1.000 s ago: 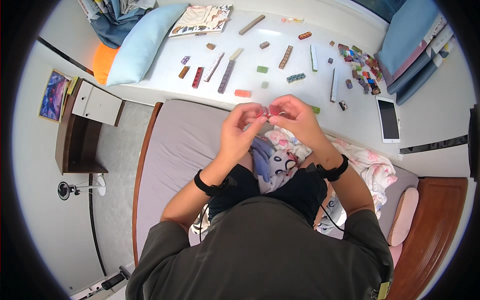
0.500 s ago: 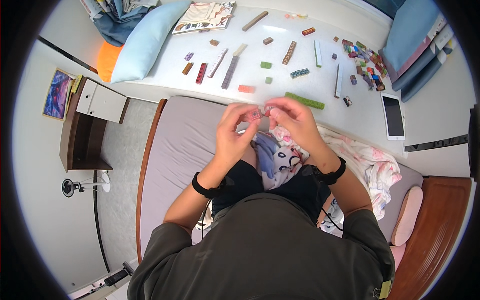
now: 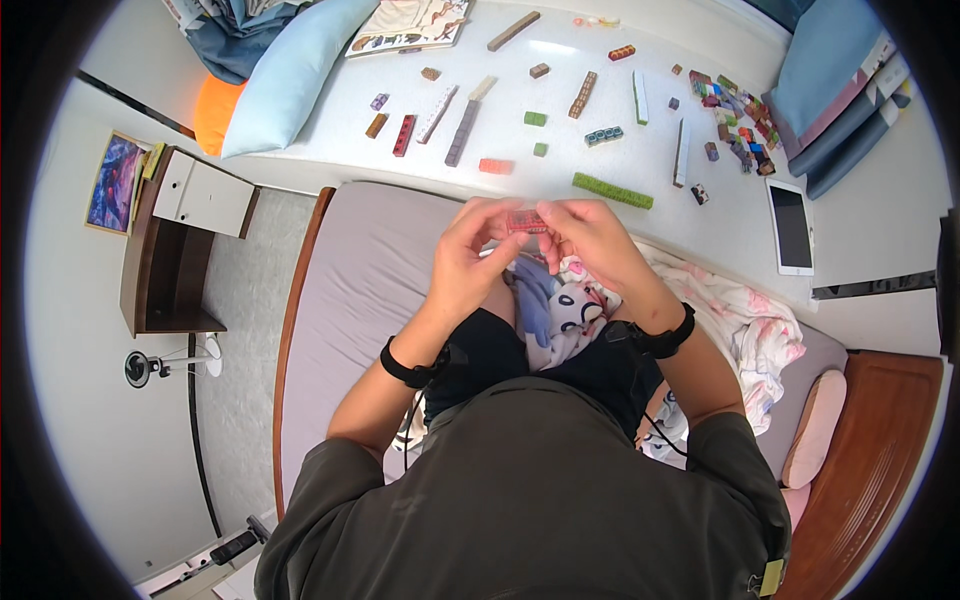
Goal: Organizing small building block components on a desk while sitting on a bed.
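Between my two hands, above my lap, is a short row of joined red patterned toy blocks [image 3: 524, 221]. My left hand [image 3: 470, 250] pinches its left end between thumb and fingers. At its right end, my right hand [image 3: 590, 240] grips with thumb and fingertips. On the white ledge just beyond lie a coral-coloured block row [image 3: 495, 166] and a long green block bar [image 3: 612, 191]. Farther off are a red bar [image 3: 404, 135], a grey bar [image 3: 461, 133], a brown bar [image 3: 583, 95] and a teal patterned bar [image 3: 604, 136].
A heap of mixed small blocks [image 3: 740, 115] lies at the ledge's right, near a white tablet [image 3: 791, 227]. A light blue pillow [image 3: 295, 85] leans at the left. Under my hands is a bunched printed cloth [image 3: 565, 310]. The grey bed [image 3: 370, 260] has a wooden headboard [image 3: 880, 460].
My hands have come together: the separate red pieces held in each hand now meet as one row. My right hand has turned inward slightly.
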### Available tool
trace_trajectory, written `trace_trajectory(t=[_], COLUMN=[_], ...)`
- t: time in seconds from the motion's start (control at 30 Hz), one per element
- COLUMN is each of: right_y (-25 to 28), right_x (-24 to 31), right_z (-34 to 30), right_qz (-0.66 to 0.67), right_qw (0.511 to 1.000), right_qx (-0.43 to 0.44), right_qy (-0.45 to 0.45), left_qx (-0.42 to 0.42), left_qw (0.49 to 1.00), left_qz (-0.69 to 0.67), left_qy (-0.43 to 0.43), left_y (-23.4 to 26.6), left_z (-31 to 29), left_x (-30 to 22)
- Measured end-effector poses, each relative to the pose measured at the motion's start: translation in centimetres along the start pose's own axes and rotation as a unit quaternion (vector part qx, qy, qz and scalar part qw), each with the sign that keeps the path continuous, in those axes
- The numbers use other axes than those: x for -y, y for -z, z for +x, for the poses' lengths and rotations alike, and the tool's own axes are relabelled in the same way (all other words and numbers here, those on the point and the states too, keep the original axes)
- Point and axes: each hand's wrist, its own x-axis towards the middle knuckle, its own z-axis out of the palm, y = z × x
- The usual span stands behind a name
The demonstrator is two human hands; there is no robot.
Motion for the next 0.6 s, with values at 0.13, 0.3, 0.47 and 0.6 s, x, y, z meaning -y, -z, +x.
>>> trace_trajectory(t=[0.13,0.3,0.47,0.6], right_y=[-0.1,-0.8,-1.1,0.5], right_x=[0.0,0.0,-0.8,-2.2], right_z=[0.1,0.8,1.7,2.0], right_qz=[0.008,0.024,0.041,-0.035], right_qw=[1.0,0.998,0.996,0.996], right_qx=[-0.003,-0.005,0.001,-0.034], right_qy=[-0.015,-0.053,-0.077,-0.068], left_qx=[-0.009,-0.004,-0.002,-0.103], left_qw=[1.0,0.999,0.999,0.989], left_qz=[0.019,-0.014,0.028,0.017], left_qy=[0.023,0.051,0.015,0.104], left_y=[0.0,0.7,1.4,3.1], left_z=[-0.2,-0.3,-0.6,-0.3], left_x=[-0.1,0.9,0.9,5.1])
